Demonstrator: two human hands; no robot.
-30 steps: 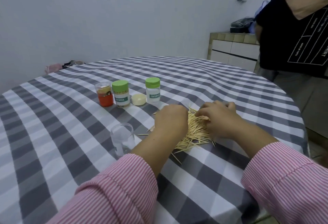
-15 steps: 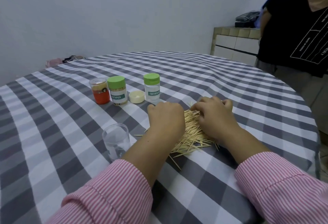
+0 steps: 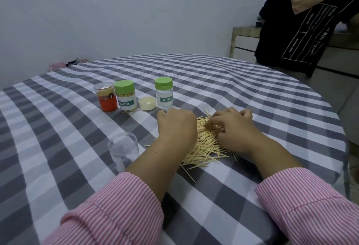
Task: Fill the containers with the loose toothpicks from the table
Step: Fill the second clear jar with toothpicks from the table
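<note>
**Both hands on the toothpick pile**

Head view. Round table (image 3: 242, 81) under a grey-and-white checked cloth. The loose toothpicks (image 3: 206, 147) lie in one flat heap near the table's middle, a few strays fanning off its near edge and its left edge.

Left hand (image 3: 176, 126): knuckles up, set at the left edge of the heap, fingers curled under and hidden by the back of the hand. Cannot tell whether it holds any toothpicks.

Right hand (image 3: 233, 128): resting on the right side of the heap, fingers bent down into the sticks, the thumb and forefinger pinching a small bunch at the heap's far end. Narrow grip.

Empty clear cup (image 3: 123, 147): upright, open at the top, just left of the left forearm.

Far row, left to right: clear jar with an orange lower half (image 3: 105, 97), touching a green-capped toothpick bottle (image 3: 125, 96) that shows sticks inside; then a cream lid (image 3: 147, 103) lying open side up; then a second green-capped bottle (image 3: 164, 95), which looks clear and empty.

Both sleeves striped pink and white. A second person in a black printed shirt (image 3: 295, 31) stands at the table's far right edge. Cabinet (image 3: 243, 42) behind.
</note>
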